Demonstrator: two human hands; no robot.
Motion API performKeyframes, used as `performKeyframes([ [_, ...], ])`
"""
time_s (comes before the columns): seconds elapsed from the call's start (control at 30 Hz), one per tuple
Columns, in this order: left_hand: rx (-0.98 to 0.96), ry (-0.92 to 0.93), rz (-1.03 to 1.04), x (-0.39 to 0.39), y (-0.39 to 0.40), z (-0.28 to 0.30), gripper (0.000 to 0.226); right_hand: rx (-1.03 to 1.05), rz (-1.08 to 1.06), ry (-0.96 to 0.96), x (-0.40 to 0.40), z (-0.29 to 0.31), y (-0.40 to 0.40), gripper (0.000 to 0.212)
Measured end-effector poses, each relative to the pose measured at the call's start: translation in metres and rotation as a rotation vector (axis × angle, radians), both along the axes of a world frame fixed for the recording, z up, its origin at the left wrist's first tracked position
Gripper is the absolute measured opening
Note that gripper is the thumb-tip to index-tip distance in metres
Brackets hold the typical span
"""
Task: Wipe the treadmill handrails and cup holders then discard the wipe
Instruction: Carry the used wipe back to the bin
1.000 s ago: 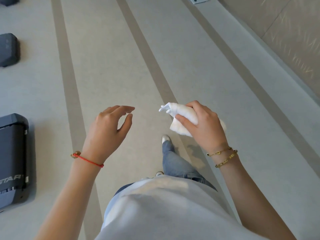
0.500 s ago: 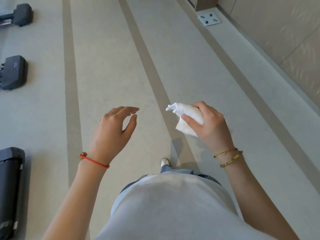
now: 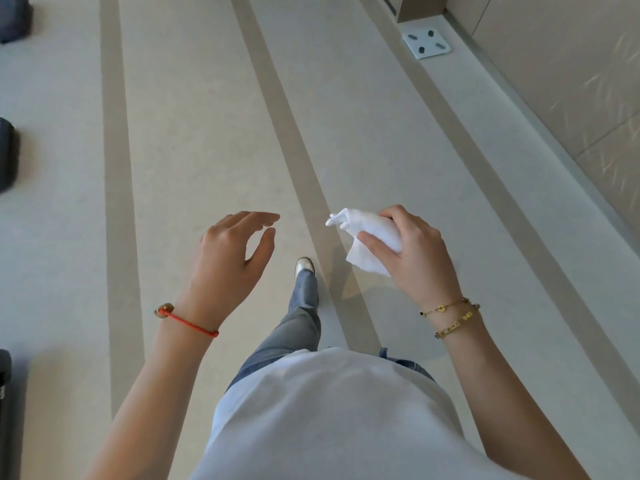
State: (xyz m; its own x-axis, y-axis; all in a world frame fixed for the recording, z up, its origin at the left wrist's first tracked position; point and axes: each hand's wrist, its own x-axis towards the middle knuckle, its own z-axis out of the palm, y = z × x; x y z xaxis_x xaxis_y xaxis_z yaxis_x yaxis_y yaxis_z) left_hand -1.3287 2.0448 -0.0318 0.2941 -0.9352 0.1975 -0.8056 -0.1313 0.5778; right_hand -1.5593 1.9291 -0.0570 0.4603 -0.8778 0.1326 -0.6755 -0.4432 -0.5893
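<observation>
Since the earlier frames the white floor plate (image 3: 426, 45) by the wall has drawn nearer and the dark machine bases at the left edge (image 3: 7, 154) have slid back, so the person has walked forward; both hands keep their pose.

The right hand (image 3: 414, 252) grips one crumpled white wipe (image 3: 367, 242), thumb under and fingers curled over it, with a loose corner pointing toward the left hand. The left hand (image 3: 228, 254) holds nothing, its fingers loosely curved and apart from the thumb.

The wipe lies to the right of the left hand, near but not touching. No bin, handrail or cup holder is in view, so where the wipe should go cannot be told.

Count: one wipe, two hands, one floor plate, and probably three dark bases, all cropped by the edge.
</observation>
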Motion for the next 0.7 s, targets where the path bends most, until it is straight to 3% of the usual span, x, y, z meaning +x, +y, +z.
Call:
performKeyframes([
  [0.37, -0.047, -0.026, -0.014, 0.135, -0.222, 0.008, 0.021, -0.05, 0.003, -0.054, 0.138, 0.016, -0.226, 0.03],
  [0.7, 0.008, -0.026, -0.081, 0.21, -0.401, 0.006, 0.021, -0.012, -0.093, -0.043, 0.198, 0.006, -0.384, 0.031],
])
